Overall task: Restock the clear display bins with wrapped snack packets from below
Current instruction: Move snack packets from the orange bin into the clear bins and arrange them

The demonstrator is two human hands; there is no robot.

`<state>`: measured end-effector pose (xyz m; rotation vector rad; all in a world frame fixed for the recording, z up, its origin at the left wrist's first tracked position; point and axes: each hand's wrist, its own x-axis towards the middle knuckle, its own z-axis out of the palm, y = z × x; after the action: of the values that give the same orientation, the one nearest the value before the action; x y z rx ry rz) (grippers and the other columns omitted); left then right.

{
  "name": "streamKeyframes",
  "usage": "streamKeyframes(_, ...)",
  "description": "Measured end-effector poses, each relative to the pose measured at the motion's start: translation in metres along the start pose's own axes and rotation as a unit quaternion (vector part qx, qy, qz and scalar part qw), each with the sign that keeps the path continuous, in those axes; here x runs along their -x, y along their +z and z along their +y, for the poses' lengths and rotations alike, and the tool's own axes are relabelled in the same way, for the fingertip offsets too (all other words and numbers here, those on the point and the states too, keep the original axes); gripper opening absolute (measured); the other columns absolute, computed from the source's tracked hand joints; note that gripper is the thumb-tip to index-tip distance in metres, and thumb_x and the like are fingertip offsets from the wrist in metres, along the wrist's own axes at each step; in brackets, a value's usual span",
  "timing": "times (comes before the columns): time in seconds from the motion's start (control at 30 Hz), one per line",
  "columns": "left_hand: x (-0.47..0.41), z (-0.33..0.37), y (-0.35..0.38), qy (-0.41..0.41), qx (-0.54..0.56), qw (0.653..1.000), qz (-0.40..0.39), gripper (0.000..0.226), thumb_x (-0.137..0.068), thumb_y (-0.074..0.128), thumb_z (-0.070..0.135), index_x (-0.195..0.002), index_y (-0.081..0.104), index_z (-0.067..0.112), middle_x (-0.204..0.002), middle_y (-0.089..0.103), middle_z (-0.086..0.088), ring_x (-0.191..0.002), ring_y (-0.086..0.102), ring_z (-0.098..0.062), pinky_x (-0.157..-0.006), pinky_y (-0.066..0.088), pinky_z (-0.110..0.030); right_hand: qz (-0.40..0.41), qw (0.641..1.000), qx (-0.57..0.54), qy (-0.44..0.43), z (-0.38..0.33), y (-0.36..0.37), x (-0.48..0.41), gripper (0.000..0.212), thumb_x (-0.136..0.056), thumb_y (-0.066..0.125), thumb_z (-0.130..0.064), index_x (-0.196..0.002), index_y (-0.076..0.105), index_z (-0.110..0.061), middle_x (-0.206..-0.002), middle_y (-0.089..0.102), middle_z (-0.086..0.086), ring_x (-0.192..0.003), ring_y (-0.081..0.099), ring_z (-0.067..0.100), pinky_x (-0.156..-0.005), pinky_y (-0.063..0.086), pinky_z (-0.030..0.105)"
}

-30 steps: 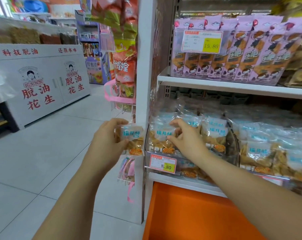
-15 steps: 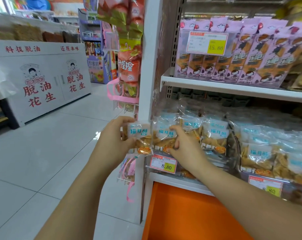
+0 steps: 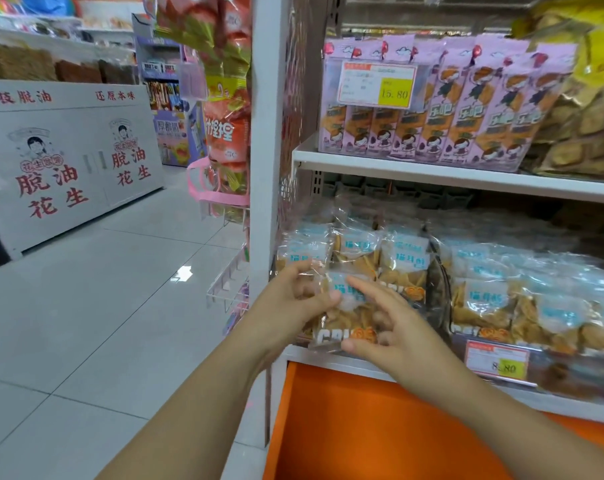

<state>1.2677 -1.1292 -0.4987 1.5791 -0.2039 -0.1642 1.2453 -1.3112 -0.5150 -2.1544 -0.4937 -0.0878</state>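
Note:
A clear-wrapped snack packet (image 3: 349, 315) with a blue label and golden crisps is held upright in front of the leftmost clear display bin (image 3: 439, 289). My left hand (image 3: 293, 306) grips the packet's left edge, thumb on its front. My right hand (image 3: 383, 327) has its fingers spread, with the thumb under the packet's bottom edge and the index finger over its label. More of the same packets (image 3: 404, 258) stand stacked in that bin, and further ones (image 3: 535, 306) fill the bin to the right.
Pink snack bags (image 3: 449, 112) stand on the white shelf (image 3: 432, 171) above. An orange panel (image 3: 380, 427) lies below the bins. A yellow price tag (image 3: 497, 362) hangs on the right bin. Hanging snack bags (image 3: 227, 133) and a white cabinet (image 3: 68, 161) stand left across a tiled floor.
My left hand has carried its packet rightward from beside the shelf post to in front of the left bin. My right hand has let go of the bin's packets and met it.

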Motion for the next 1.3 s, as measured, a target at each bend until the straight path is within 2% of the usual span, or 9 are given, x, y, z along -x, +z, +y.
streamKeyframes(0.17, -0.005, -0.002, 0.02, -0.01, 0.057, 0.998, -0.001, 0.034, -0.09, 0.062, 0.008, -0.12, 0.054, 0.022, -0.101, 0.072, 0.0, -0.094, 0.07, -0.018, -0.079, 0.056, -0.031, 0.008, 0.997, 0.078, 0.008, 0.001, -0.025, -0.002, 0.069, -0.079, 0.075, -0.024, -0.133, 0.041, -0.048, -0.132, 0.038, -0.018, -0.105, 0.042, -0.008, -0.101, 0.042, 0.027)
streamKeyframes(0.27, -0.01, 0.004, 0.014, 0.093, -0.108, 0.986, 0.089, 0.033, -0.092, 0.06, 0.012, -0.119, 0.055, 0.029, -0.112, 0.064, 0.013, -0.1, 0.062, -0.002, -0.082, 0.051, -0.017, 0.105, 0.989, 0.103, 0.027, 0.001, -0.038, -0.022, 0.065, -0.081, 0.073, -0.02, -0.134, 0.041, -0.041, -0.124, 0.036, -0.017, -0.113, 0.042, 0.001, -0.104, 0.037, 0.024)
streamKeyframes(0.37, -0.015, -0.005, 0.0, 0.16, -0.332, 0.916, 0.158, 0.034, -0.091, 0.06, 0.011, -0.121, 0.059, 0.026, -0.117, 0.052, 0.011, -0.104, 0.051, -0.002, -0.086, 0.036, -0.001, 0.175, 0.978, 0.106, 0.041, 0.007, -0.036, -0.053, 0.066, -0.082, 0.072, -0.018, -0.139, 0.041, -0.031, -0.122, 0.034, -0.012, -0.112, 0.037, 0.002, -0.099, 0.027, 0.015)
streamKeyframes(0.43, -0.019, -0.017, -0.005, 0.163, -0.448, 0.867, 0.149, 0.036, -0.089, 0.061, 0.011, -0.122, 0.061, 0.025, -0.128, 0.048, 0.005, -0.121, 0.045, -0.015, -0.1, 0.037, -0.015, 0.15, 0.98, 0.123, 0.052, 0.013, -0.025, -0.068, 0.065, -0.083, 0.071, -0.018, -0.139, 0.042, -0.027, -0.123, 0.035, -0.007, -0.114, 0.04, 0.005, -0.097, 0.024, 0.01)
streamKeyframes(0.53, -0.021, -0.028, -0.004, 0.16, -0.541, 0.813, 0.142, 0.045, -0.088, 0.06, 0.009, -0.129, 0.057, 0.027, -0.144, 0.041, -0.002, -0.131, 0.038, -0.026, -0.105, 0.037, -0.039, 0.158, 0.943, 0.288, 0.05, 0.024, -0.011, -0.078, 0.062, -0.083, 0.071, -0.03, -0.138, 0.044, -0.03, -0.138, 0.032, 0.003, -0.127, 0.037, 0.022, -0.106, 0.032, 0.031)
streamKeyframes(0.67, -0.024, -0.027, -0.005, 0.171, -0.58, 0.781, 0.156, 0.053, -0.087, 0.062, 0.007, -0.134, 0.052, 0.029, -0.149, 0.038, -0.003, -0.134, 0.037, -0.028, -0.107, 0.035, -0.043, 0.146, 0.897, 0.417, 0.031, 0.018, -0.015, -0.08, 0.066, -0.08, 0.072, -0.039, -0.137, 0.042, -0.028, -0.148, 0.016, 0.009, -0.118, 0.044, 0.027, -0.096, 0.04, 0.037)
streamKeyframes(0.8, -0.024, -0.028, -0.006, 0.157, -0.603, 0.765, 0.159, 0.056, -0.092, 0.057, 0.014, -0.141, 0.039, 0.036, -0.155, 0.026, 0.003, -0.14, 0.028, -0.022, -0.113, 0.023, -0.039, 0.079, 0.908, 0.409, 0.034, 0.018, -0.017, -0.084, 0.069, -0.084, 0.072, -0.023, -0.141, 0.034, -0.019, -0.145, 0.013, 0.007, -0.071, 0.054, 0.019, -0.069, 0.052, 0.033)
streamKeyframes(1.13, -0.021, -0.034, -0.007, 0.194, -0.594, 0.765, 0.159, 0.058, -0.081, 0.069, 0.009, -0.133, 0.053, 0.027, -0.147, 0.041, -0.006, -0.132, 0.044, -0.03, -0.108, 0.033, -0.046, 0.062, 0.897, 0.436, 0.045, 0.018, -0.018, -0.081, 0.075, -0.087, 0.067, -0.019, -0.147, 0.023, -0.014, -0.155, -0.01, 0.003, -0.068, 0.055, 0.016, -0.06, 0.052, 0.029)
streamKeyframes(1.3, -0.014, -0.036, -0.001, 0.256, -0.573, 0.757, 0.184, 0.063, -0.054, 0.085, -0.003, -0.11, 0.068, 0.02, -0.118, 0.064, -0.007, -0.102, 0.065, -0.031, -0.082, 0.053, -0.047, 0.064, 0.927, 0.368, -0.032, 0.007, -0.03, -0.046, 0.047, -0.093, 0.057, -0.029, -0.138, 0.045, -0.021, -0.143, 0.037, -0.005, -0.083, 0.055, 0.005, -0.081, 0.052, 0.024)
